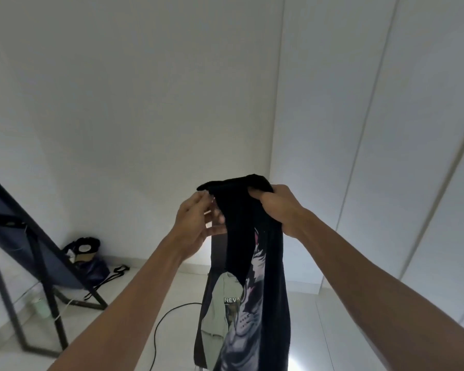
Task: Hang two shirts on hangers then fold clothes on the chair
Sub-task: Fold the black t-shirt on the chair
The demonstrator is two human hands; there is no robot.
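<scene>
I hold a black shirt with a pale printed graphic up in front of me, and it hangs down toward the floor. My right hand grips its bunched top edge on the right. My left hand pinches the fabric on the left with its fingers partly spread. Behind the hanging shirt, a grey-green shirt with lettering lies on a dark chair. No hanger is visible.
A black metal frame with a dark panel leans at the left. A dark bag sits in the corner, with a strap on the floor. A black cable curves over the pale floor. White wardrobe doors fill the right side.
</scene>
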